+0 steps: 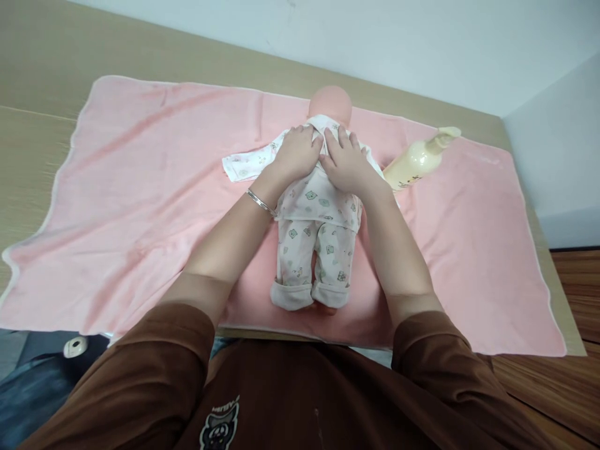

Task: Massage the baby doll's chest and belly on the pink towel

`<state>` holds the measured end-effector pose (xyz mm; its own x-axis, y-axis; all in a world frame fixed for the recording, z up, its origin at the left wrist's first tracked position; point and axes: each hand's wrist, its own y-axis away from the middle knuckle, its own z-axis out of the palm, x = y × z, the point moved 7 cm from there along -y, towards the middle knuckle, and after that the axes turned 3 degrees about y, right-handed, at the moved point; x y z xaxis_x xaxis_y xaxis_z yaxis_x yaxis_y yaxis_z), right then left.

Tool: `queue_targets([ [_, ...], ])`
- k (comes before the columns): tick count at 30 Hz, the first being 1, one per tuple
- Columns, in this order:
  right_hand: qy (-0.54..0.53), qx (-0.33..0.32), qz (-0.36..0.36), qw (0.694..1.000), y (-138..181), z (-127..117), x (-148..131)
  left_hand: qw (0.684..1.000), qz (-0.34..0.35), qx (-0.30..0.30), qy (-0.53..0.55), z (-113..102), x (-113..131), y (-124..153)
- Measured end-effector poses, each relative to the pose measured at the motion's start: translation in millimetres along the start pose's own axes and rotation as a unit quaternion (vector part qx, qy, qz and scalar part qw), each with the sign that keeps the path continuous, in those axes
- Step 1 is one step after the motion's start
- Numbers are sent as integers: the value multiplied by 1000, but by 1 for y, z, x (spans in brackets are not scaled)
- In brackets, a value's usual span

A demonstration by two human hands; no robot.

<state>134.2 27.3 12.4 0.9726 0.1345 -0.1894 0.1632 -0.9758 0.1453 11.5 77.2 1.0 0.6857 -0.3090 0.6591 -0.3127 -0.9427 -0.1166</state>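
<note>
A baby doll (330,105) lies stretched out on a pink blanket (140,162), its bald head pointing away from me. It wears a white printed top (323,203) and matching white trousers (293,250) with turned-up cuffs. Both my hands rest on the upper part of the top, just below the collar. My left hand (297,150) lies flat with its fingers pointing toward the neck, a bracelet on the wrist. Beside it, my right hand (345,161) is spread on the cloth. One sleeve (246,164) extends to the left; the other is mostly hidden behind my right hand and forearm.
A pale yellow pump bottle (415,164) lies tilted on the blanket at the doll's right. The blanket covers much of a wooden table (42,147), which stands against a white wall (375,44). A dark bag-like object (37,381) is at the lower left. Wooden flooring (539,387) shows at right.
</note>
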Motion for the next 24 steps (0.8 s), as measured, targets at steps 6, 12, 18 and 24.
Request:
queue_targets([
  [6, -63, 48, 41, 996, -27, 5, 42, 996, 23, -65, -51, -14, 21, 24],
  [12, -53, 64, 25, 996, -19, 5, 33, 999, 46, -24, -2, -12, 17, 19],
  [18, 27, 64, -10, 998, 9, 6, -16, 998, 34, -14, 43, -7, -1, -3],
  [24, -26, 66, -37, 997, -11, 2, 10, 1000, 15, 6, -4, -3, 8, 7],
])
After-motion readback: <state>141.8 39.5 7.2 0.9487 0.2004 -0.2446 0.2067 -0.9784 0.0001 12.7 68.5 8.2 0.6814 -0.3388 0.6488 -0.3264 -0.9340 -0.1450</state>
